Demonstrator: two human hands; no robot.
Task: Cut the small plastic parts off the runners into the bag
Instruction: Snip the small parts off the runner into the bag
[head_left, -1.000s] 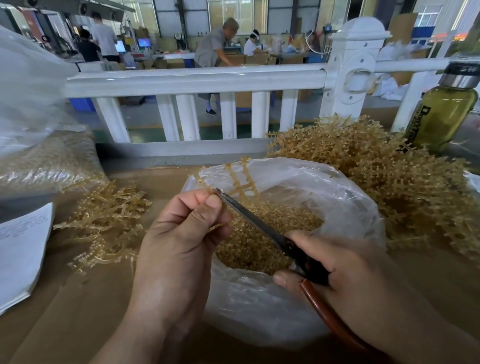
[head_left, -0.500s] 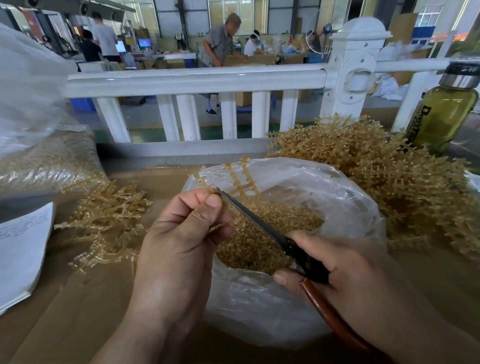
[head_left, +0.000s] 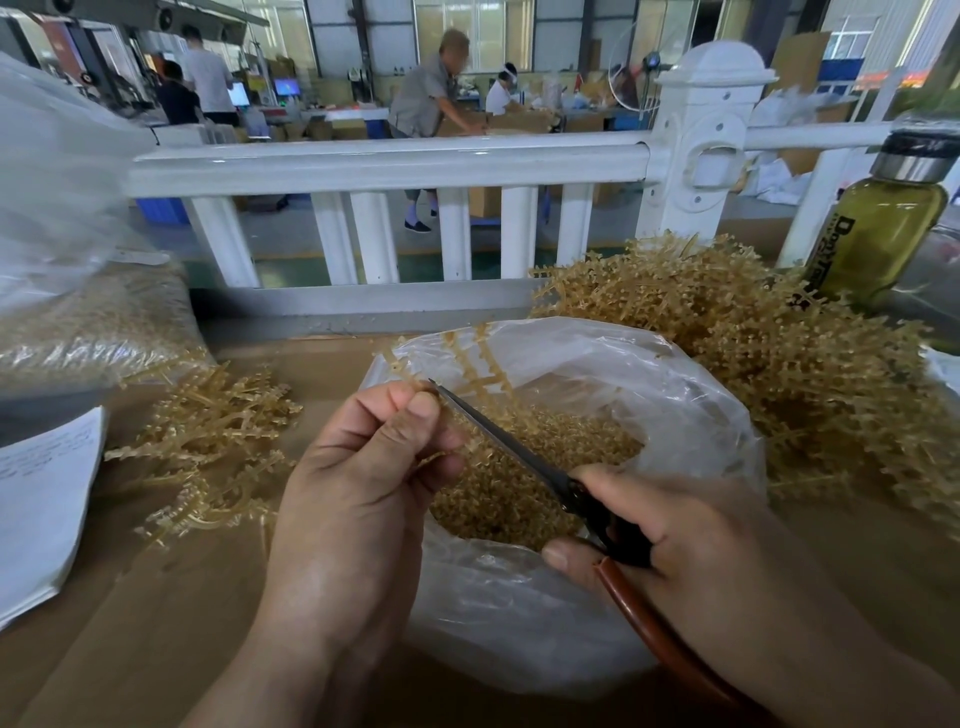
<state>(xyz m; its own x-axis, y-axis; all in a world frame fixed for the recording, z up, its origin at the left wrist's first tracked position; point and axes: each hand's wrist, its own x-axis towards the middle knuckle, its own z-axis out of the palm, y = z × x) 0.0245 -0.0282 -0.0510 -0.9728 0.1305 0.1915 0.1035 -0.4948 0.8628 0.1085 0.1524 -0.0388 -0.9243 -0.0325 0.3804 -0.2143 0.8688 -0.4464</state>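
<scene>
A thin amber runner (head_left: 467, 364) studded with small parts rises up and away from the left hand (head_left: 363, 483), whose curled fingers pinch its near end over the open bag (head_left: 571, 338), while the right hand (head_left: 691, 530), wrapped round the scissors (head_left: 498, 441), slants the nearly closed blades up-left across it.

Bag (head_left: 675, 415) between stripped runners (head_left: 208, 441) left and uncut heap (head_left: 779, 338) right, railing (head_left: 389, 161) behind.

Left hand (head_left: 358, 483) pinches runner (head_left: 470, 364) over open bag (head_left: 691, 415) (cut parts (head_left: 519, 493) heaped inside); right hand (head_left: 691, 540) grips scissors (head_left: 524, 454), blade tip at left fingertips.
</scene>
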